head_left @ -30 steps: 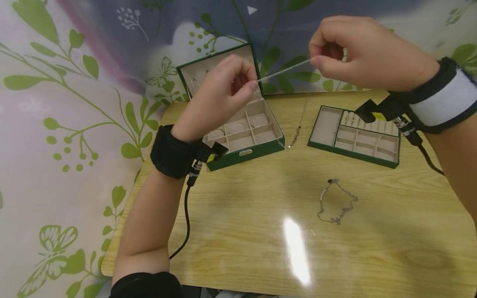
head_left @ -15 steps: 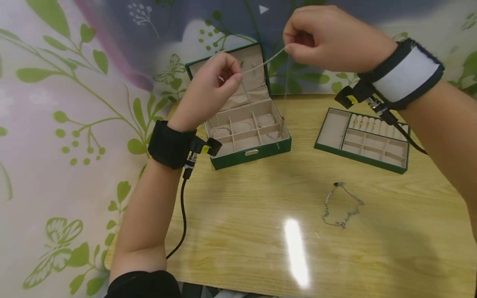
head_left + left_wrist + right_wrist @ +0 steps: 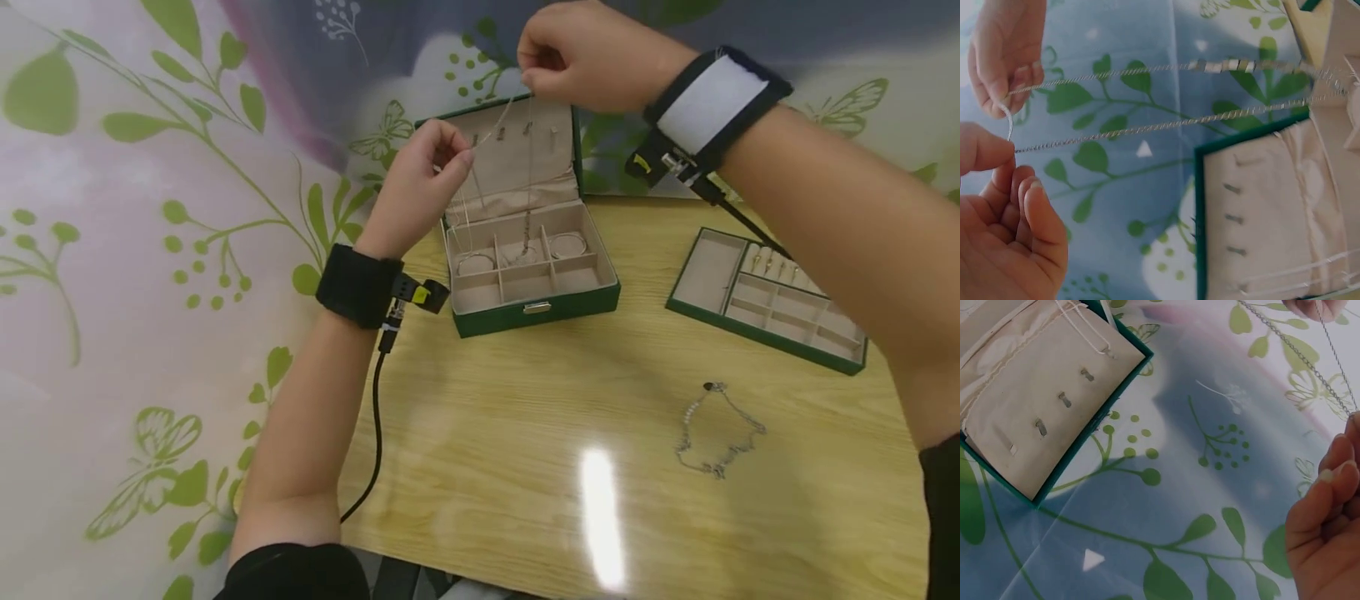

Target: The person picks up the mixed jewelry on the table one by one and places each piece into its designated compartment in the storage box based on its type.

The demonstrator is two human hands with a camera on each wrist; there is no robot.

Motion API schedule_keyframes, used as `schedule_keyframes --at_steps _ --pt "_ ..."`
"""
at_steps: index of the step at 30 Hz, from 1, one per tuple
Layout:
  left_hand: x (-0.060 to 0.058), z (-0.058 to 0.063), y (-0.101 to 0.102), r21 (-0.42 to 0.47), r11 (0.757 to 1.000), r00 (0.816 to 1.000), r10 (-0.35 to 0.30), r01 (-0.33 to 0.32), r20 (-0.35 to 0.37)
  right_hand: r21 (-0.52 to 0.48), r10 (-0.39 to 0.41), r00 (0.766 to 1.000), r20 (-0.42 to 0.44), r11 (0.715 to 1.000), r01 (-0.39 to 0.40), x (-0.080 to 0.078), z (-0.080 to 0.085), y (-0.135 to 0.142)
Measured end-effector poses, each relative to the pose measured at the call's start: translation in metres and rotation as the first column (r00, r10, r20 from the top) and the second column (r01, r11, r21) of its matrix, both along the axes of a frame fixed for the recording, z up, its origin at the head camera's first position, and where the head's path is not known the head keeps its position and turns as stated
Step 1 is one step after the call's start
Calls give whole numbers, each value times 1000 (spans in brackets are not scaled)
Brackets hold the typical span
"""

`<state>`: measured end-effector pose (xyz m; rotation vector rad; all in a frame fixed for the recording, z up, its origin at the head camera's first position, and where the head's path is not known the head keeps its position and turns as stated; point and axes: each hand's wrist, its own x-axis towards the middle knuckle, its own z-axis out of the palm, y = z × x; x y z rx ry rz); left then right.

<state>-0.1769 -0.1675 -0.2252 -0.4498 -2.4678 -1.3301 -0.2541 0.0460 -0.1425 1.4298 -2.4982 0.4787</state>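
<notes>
A silver chain necklace [image 3: 1135, 129] with square beads hangs in a long loop between my two hands. My left hand [image 3: 422, 187] pinches one part of it between thumb and forefinger, left of the open green jewelry box [image 3: 592, 297]. Higher and to the right, my right hand [image 3: 592, 62] pinches another part above the box's raised lid [image 3: 517, 171]. The loop's beaded end dangles over the compartments. Small hooks [image 3: 1064, 399] line the lid's inside, and a pale chain [image 3: 1082, 328] hangs at one of them.
Thin bangles [image 3: 567, 245] lie in back compartments of the box. To the right sits a green-edged tray [image 3: 765, 335] with ring rolls, partly behind the right forearm. A silver charm chain [image 3: 718, 471] lies on the wooden table [image 3: 525, 450]. A patterned wall covering [image 3: 187, 333] borders the table.
My right hand has moved left, closer to my left hand, and the stretched chain has slackened. The dangling beaded end has swung left from beside the box to over its compartments.
</notes>
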Motion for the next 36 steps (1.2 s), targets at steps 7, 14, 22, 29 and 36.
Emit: schedule_keyframes --at_steps 7,14,22,29,36 --pt "-2 -28 -11 66 988 989 133 -137 62 84 -9 1000 -11 996 9 -19 -8 -23" --pt "0 -87 -7 2 964 934 256 -265 251 179 -49 998 -44 982 56 -39 -23 -30" --pt "-7 -150 13 -134 949 832 316 -286 456 194 -84 995 -63 976 94 -60 -38 -33" --pt "-18 -175 26 48 934 751 254 -355 610 175 -104 992 -68 978 115 -77 -49 -43" --pt "-30 -190 45 -3 946 757 262 -325 599 127 -167 983 -73 976 175 -89 -69 -46"
